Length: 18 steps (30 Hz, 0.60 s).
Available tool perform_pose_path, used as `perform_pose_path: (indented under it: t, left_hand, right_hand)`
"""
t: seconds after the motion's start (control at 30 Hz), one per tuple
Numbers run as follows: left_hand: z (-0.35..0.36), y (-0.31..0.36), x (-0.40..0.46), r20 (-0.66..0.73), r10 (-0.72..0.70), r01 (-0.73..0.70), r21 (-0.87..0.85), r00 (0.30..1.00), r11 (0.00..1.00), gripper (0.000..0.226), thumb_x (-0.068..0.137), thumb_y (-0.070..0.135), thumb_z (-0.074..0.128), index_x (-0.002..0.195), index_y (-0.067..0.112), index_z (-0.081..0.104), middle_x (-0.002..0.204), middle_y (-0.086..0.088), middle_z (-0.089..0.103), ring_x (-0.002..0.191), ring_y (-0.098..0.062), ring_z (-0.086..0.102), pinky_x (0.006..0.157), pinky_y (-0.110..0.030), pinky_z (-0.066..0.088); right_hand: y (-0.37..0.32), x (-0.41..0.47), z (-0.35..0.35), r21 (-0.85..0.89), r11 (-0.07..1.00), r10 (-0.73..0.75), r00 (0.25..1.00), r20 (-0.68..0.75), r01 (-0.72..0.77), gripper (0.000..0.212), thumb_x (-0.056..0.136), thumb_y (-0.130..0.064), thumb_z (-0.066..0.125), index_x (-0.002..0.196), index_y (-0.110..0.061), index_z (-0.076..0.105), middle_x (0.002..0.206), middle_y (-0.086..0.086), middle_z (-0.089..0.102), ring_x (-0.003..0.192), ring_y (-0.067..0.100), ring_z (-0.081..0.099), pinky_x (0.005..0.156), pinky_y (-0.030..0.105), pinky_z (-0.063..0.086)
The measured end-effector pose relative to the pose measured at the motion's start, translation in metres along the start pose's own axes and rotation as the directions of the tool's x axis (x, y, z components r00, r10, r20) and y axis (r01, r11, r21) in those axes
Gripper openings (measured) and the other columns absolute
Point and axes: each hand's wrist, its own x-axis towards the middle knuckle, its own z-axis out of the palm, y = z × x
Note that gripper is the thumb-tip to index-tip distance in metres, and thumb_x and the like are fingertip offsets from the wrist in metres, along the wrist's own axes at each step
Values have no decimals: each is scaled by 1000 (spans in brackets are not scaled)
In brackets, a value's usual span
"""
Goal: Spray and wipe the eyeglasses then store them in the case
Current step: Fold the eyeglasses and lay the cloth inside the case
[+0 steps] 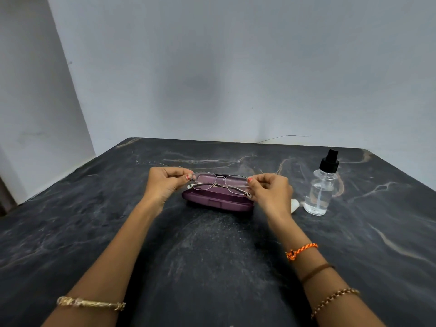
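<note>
Thin metal-framed eyeglasses (pixel 220 183) with folded temples hang just above an open purple case (pixel 217 202) in the middle of the dark marble table. My left hand (pixel 165 182) pinches the left end of the frame. My right hand (pixel 271 188) pinches the right end. The case's lid stands open behind the glasses. A clear spray bottle (pixel 320 192) with a black nozzle stands upright to the right of my right hand. A small white cloth (pixel 295 205) peeks out between my right hand and the bottle.
The dark marble table (pixel 212 256) runs to a grey wall at the back and a wall on the left. Its left edge drops off near the left wall.
</note>
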Motion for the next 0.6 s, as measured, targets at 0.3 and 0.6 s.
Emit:
perform_pose_path:
  t: [0.3,0.6]
  left_hand:
    - [-5,5,2,15,26,-25,-38,1000,999,15,78,-2,65,73,11,69,57,11,70,61,1,65,56,-11,54]
    - [-75,2,4,139,-206,210,-15,969,978,35,79,-8,58,56,13,74,58,2,72,55,-3,66,49,-13,52]
  right_hand:
    - [-5,-2,-3,24,995,-92,995,-26,93,20,83,-13,65,66,-23,63,64,0,66,62,15,65,69,38,59]
    - [-18,-40,33,317,948,-56,974,220,-17,17,83,-1,62,71,-13,61,61,3,62,45,0,60,51,16,54]
